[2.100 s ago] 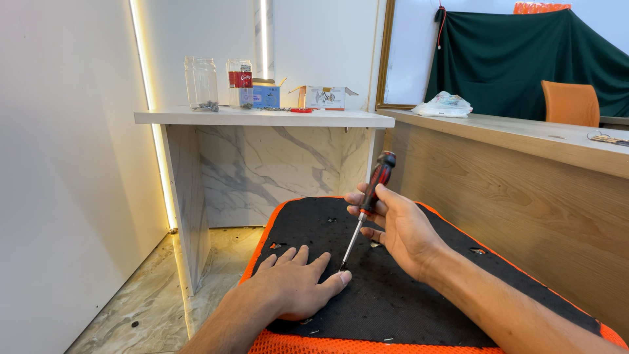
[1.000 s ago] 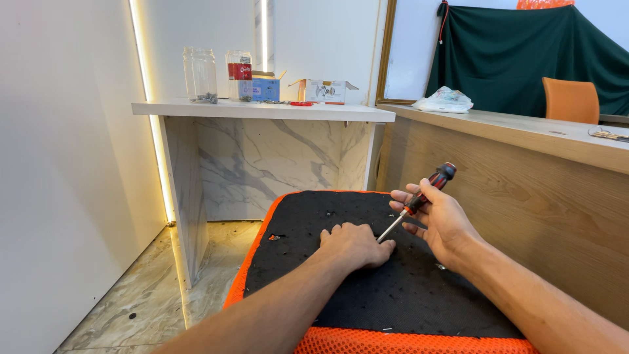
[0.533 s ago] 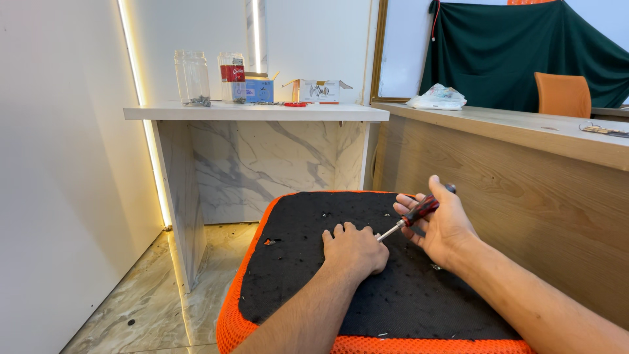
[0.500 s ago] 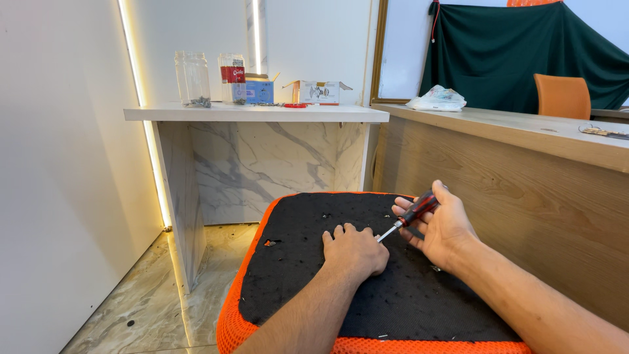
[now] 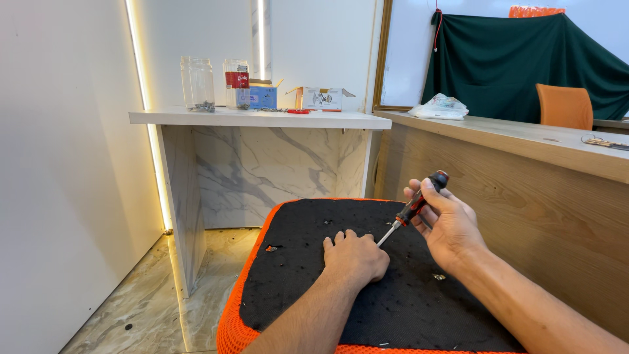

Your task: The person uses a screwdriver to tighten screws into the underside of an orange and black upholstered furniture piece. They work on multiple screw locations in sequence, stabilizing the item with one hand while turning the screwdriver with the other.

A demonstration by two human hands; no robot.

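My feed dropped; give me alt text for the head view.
The right hand holds a red-and-black screwdriver, tip angled down beside the left hand, which rests flat on an orange-edged black seat underside.

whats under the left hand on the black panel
The left hand lies flat on the black panel, and the screwdriver tip meets its fingers. Whatever lies beneath the palm, a screw or a hole, is covered and cannot be seen.

Light: bright, even; glowing strips (image 5: 139,98) line the wall.
Shadows: soft.
Focus: sharp, far corners perhaps slightly stretched.
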